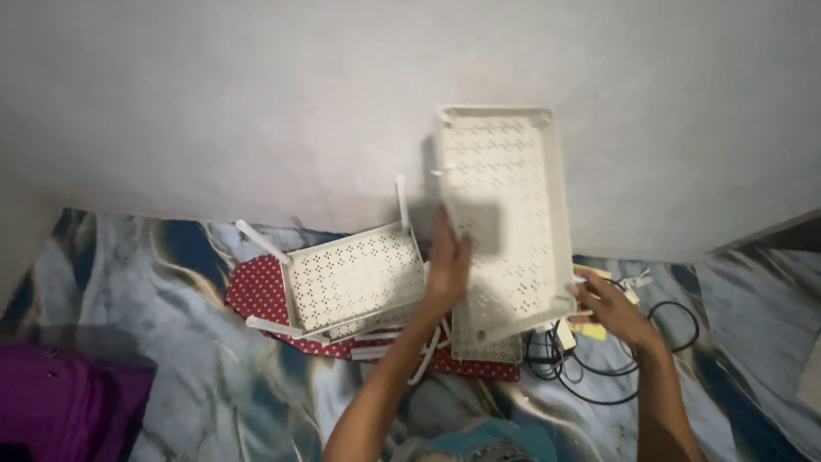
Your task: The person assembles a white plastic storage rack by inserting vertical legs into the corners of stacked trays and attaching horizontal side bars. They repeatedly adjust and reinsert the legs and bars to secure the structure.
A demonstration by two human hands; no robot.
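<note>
In the head view, a long white perforated tray point(505, 214) stands on end just right of the centre of the frame, leaning against the pale wall point(214, 103). The left hand point(447, 265) lies flat on the tray's left edge, fingers stretched out and close together, pressing rather than gripping. The right hand point(609, 306) is at the tray's lower right corner, fingers curled; it seems to pinch the corner, though the blur makes that hard to be sure of. Left of centre, a second white tray with legs point(351, 278) lies tilted on a red dotted cloth point(261, 291). A flat perforated panel point(487, 342) lies under the raised tray. Black cables point(616, 368) coil at lower right on the marbled blue floor point(214, 385). A purple cloth point(60, 402) sits at lower left.
</note>
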